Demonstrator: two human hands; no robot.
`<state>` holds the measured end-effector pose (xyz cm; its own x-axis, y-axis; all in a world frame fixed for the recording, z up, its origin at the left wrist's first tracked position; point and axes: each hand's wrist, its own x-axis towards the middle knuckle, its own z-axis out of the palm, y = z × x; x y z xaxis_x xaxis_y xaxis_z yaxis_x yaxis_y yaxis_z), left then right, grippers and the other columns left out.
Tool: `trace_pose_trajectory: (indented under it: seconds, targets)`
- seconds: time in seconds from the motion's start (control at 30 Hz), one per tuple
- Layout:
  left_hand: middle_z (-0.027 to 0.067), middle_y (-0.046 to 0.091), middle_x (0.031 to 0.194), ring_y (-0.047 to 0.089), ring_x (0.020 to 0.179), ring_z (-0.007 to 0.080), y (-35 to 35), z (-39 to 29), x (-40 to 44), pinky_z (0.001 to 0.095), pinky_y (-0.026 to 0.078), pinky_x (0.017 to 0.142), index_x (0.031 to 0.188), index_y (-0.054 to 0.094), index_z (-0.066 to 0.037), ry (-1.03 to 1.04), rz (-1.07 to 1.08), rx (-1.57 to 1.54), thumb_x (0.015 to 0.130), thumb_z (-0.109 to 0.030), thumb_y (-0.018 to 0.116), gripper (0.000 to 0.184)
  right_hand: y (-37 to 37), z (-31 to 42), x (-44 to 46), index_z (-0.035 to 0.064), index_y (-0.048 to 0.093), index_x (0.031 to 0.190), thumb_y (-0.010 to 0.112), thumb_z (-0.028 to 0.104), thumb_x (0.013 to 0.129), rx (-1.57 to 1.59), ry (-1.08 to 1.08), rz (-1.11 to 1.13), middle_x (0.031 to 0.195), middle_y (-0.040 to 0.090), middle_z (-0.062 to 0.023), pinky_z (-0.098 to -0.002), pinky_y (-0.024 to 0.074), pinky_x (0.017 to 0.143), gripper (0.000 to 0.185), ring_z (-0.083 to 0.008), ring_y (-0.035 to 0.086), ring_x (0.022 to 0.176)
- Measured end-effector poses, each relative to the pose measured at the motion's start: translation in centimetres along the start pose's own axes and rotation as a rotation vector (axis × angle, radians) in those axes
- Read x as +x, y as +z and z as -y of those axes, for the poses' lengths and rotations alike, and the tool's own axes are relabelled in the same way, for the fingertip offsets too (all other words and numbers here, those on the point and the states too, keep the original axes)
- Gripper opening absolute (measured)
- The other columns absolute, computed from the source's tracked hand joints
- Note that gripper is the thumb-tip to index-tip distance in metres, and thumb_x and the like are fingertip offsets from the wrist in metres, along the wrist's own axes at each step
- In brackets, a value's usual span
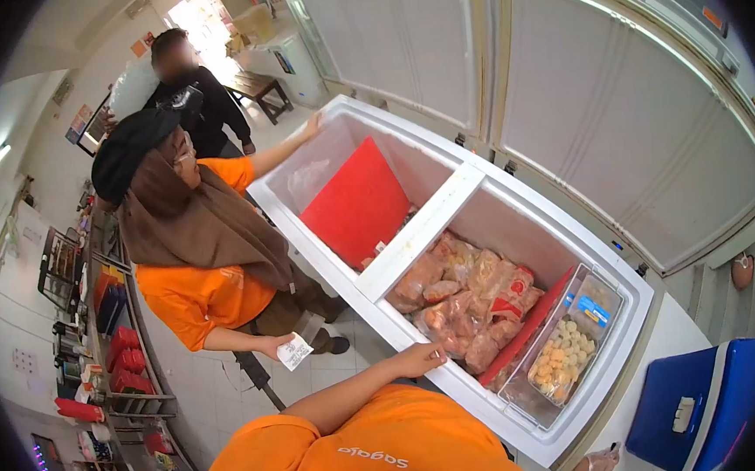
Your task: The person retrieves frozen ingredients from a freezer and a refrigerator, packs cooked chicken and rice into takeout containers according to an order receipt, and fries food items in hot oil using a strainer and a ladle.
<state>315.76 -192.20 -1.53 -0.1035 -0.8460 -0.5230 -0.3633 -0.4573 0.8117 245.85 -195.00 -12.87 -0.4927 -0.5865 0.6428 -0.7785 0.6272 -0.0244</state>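
A white chest freezer with two compartments stands in front of me. My left hand lies on its near rim with the fingers curled over the edge. Just beyond it, bags of packed raw meat, apparently chicken, fill the nearer compartment. A wire basket at that compartment's right end holds a clear bag of small yellowish balls. Low at the right, my right hand shows only in part beside the freezer's corner, with something clear and plastic-like about it; its grip is unclear.
A co-worker in an orange shirt stands at left, one hand on the freezer, the other holding a paper slip. Behind is another person in black. A red board leans in the far compartment. A blue cooler box stands at right.
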Motion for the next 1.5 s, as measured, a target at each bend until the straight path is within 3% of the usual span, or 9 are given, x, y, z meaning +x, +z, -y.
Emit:
trace_pose_trajectory:
  seconds: [0.3, 0.47, 0.5, 0.6, 0.77, 0.97, 1.07, 1.23, 1.5]
  targets:
    - [0.0081, 0.066, 0.079, 0.062, 0.073, 0.0161, -1.5, 3.4, 0.0, 0.0323, 0.051, 0.069, 0.101, 0.064, -0.005, 0.105, -0.216, -0.079, 0.095, -0.021, 0.066, 0.017, -7.0, 5.4, 2.8, 0.0129, 0.062, 0.131, 0.056, 0.033, 0.099, -0.221, 0.128, 0.445, 0.130, 0.065, -0.0099, -0.0438, 0.0507, 0.095, 0.038, -0.0344, 0.064, 0.109]
    - [0.0111, 0.069, 0.086, 0.066, 0.078, 0.0222, -4.2, 1.1, 0.9, 0.0349, 0.052, 0.072, 0.097, 0.063, 0.000, 0.156, -0.361, -0.048, 0.094, -0.019, 0.067, 0.019, -11.8, 13.5, -1.2, 0.0064, 0.060, 0.130, 0.060, 0.034, 0.097, 0.310, -0.373, 0.156, 0.128, 0.063, -0.0157, -0.0491, 0.0460, 0.099, 0.043, -0.0389, 0.059, 0.119]
    - [0.0125, 0.069, 0.088, 0.066, 0.080, 0.0253, -4.9, 0.8, 1.7, 0.0365, 0.052, 0.074, 0.097, 0.064, -0.001, 0.211, -0.428, 0.014, 0.094, -0.018, 0.067, 0.018, -14.5, 16.5, -0.7, 0.0031, 0.057, 0.134, 0.058, 0.036, 0.100, 0.426, -0.340, 0.573, 0.137, 0.058, -0.0174, -0.0481, 0.0425, 0.107, 0.048, -0.0383, 0.056, 0.126]
    - [0.0171, 0.066, 0.093, 0.065, 0.089, 0.0349, -7.5, 0.2, 6.4, 0.0418, 0.051, 0.080, 0.097, 0.064, -0.002, 0.367, -0.604, 0.123, 0.091, -0.014, 0.066, 0.014, -15.9, 25.2, -6.6, -0.0027, 0.055, 0.139, 0.054, 0.037, 0.102, 0.951, -0.192, 0.814, 0.125, 0.065, -0.0216, -0.0459, 0.0400, 0.110, 0.054, -0.0358, 0.058, 0.123]
    - [0.0190, 0.063, 0.098, 0.062, 0.095, 0.0391, -16.0, -4.2, 17.9, 0.0451, 0.050, 0.084, 0.099, 0.061, -0.001, 0.526, -0.840, 0.323, 0.089, -0.010, 0.065, 0.014, -20.9, 38.0, -10.2, 0.0015, 0.032, 0.155, 0.067, 0.025, 0.093, 1.237, -0.262, 1.421, 0.116, 0.069, -0.0187, -0.0384, 0.0556, 0.083, 0.075, -0.0243, 0.070, 0.098]
    - [0.0168, 0.066, 0.090, 0.068, 0.087, 0.0314, -16.5, -3.6, 26.7, 0.0418, 0.054, 0.077, 0.100, 0.061, 0.000, 0.325, -0.331, 0.194, 0.086, -0.015, 0.070, 0.022, -19.0, 41.3, -9.6, -0.0008, 0.036, 0.151, 0.071, 0.017, 0.089, 1.021, -0.190, 1.139, 0.108, 0.069, -0.0192, -0.0397, 0.0549, 0.079, 0.073, -0.0269, 0.069, 0.090]
    - [0.0115, 0.067, 0.087, 0.066, 0.077, 0.0253, -11.7, 8.2, 35.1, 0.0386, 0.053, 0.068, 0.099, 0.065, -0.004, 0.152, -0.352, 0.293, 0.084, -0.021, 0.072, 0.024, -18.8, 35.4, -11.7, 0.0000, 0.053, 0.135, 0.069, 0.017, 0.087, 0.684, -0.566, 0.912, 0.109, 0.066, -0.0184, -0.0479, 0.0474, 0.084, 0.054, -0.0354, 0.063, 0.097]
    - [0.0081, 0.063, 0.104, 0.062, 0.088, 0.0209, -10.0, 19.8, 48.3, 0.0359, 0.053, 0.064, 0.120, 0.058, -0.010, -0.550, -0.555, -0.607, 0.091, -0.034, 0.066, 0.039, -18.3, 29.2, -16.2, 0.0017, 0.057, 0.118, 0.063, 0.026, 0.088, 0.519, -0.657, 0.949, 0.101, 0.060, -0.0195, -0.0501, 0.0428, 0.085, 0.039, -0.0408, 0.056, 0.093]
    - [0.0074, 0.064, 0.113, 0.063, 0.097, 0.0237, -11.6, 29.6, 61.0, 0.0385, 0.058, 0.072, 0.135, 0.053, -0.013, -0.503, -0.145, -0.957, 0.095, -0.045, 0.066, 0.053, -17.0, 29.3, -18.6, 0.0003, 0.055, 0.112, 0.054, 0.048, 0.094, 0.375, -0.528, 0.896, 0.103, 0.057, -0.0201, -0.0499, 0.0438, 0.086, 0.052, -0.0380, 0.056, 0.097]
